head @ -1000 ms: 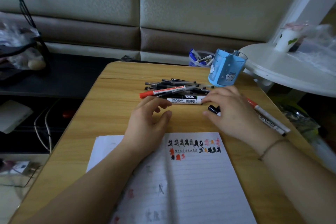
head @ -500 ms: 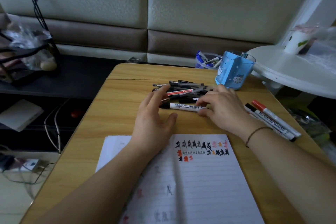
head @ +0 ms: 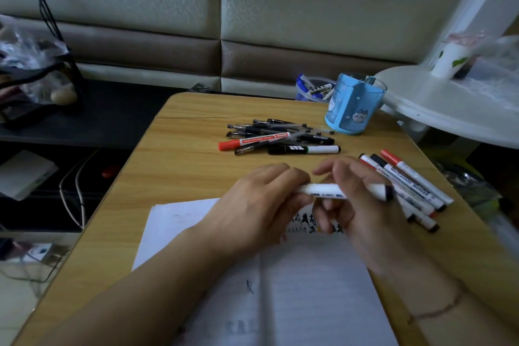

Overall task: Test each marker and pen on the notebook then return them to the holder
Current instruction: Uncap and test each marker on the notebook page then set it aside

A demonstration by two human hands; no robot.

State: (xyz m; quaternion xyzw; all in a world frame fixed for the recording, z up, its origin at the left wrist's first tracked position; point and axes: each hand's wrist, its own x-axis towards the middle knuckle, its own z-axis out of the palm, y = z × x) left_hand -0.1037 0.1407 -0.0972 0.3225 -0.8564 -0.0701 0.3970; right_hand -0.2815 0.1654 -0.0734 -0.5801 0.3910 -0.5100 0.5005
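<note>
Both hands hold one white marker with a black cap (head: 325, 190) level above the top of the open notebook (head: 309, 289). My left hand (head: 261, 202) grips its left end, my right hand (head: 354, 199) grips its middle, and the black cap sticks out to the right. A pile of pens and markers (head: 278, 136) lies on the wooden table (head: 174, 166) beyond my hands. The blue pen holder (head: 352, 104) stands at the far right of the table. Several whiteboard markers (head: 407, 182) lie to the right of my right hand.
A white round side table (head: 449, 109) with a white cup (head: 449, 60) stands to the right. A clear tub of markers (head: 314, 90) sits behind the blue holder. A dark shelf with bags (head: 33, 70) and cables is to the left.
Both hands have pulled back from the pile toward the notebook, lifting a white black-capped marker that lay at the pile's near edge. The camera view shifted slightly.
</note>
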